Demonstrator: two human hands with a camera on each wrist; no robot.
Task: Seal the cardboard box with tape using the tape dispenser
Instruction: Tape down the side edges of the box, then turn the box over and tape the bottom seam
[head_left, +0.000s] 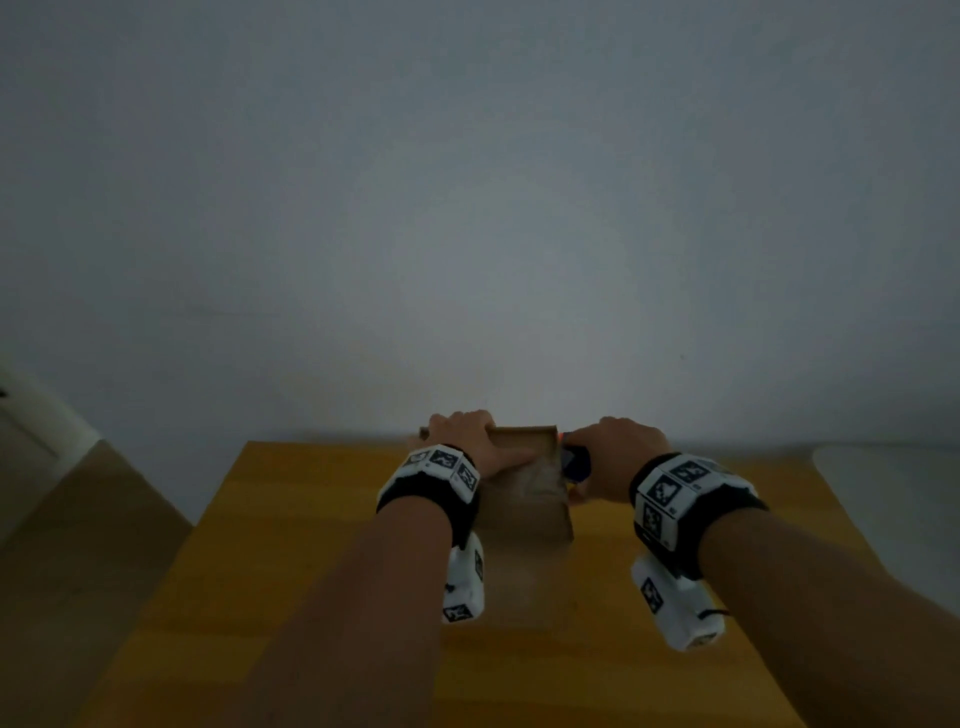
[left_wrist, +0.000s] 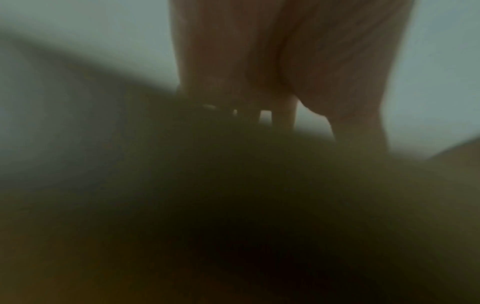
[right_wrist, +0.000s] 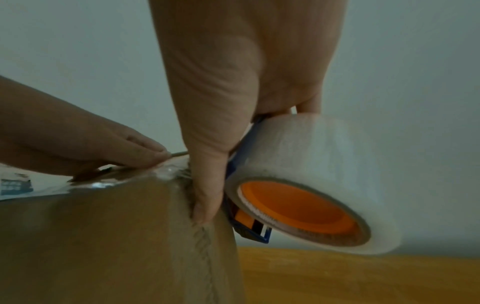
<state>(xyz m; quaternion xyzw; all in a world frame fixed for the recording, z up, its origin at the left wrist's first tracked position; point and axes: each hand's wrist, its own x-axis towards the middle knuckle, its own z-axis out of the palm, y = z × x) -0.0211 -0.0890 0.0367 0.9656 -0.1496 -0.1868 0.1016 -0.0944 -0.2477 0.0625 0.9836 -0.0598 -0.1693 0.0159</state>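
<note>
A brown cardboard box (head_left: 524, 499) (right_wrist: 116, 236) stands on the wooden table (head_left: 311, 519). My left hand (head_left: 467, 441) (right_wrist: 91, 148) lies flat on the box top, its fingers (right_wrist: 145, 148) straight and pressing down. My right hand (head_left: 618, 457) (right_wrist: 233, 102) grips the blue tape dispenser (head_left: 574, 462) (right_wrist: 249, 234) at the box's right upper edge. Its thumb (right_wrist: 207, 195) presses against the box's side. The dispenser carries a clear tape roll (right_wrist: 311, 185) with an orange core. Shiny tape (right_wrist: 166, 172) lies over the box's top edge. The left wrist view is dark and blurred.
A plain grey wall (head_left: 467, 208) rises right behind the table. A pale rounded object (head_left: 893, 467) sits at the right, beyond the table's edge. A printed label (right_wrist: 15, 185) shows on the box top.
</note>
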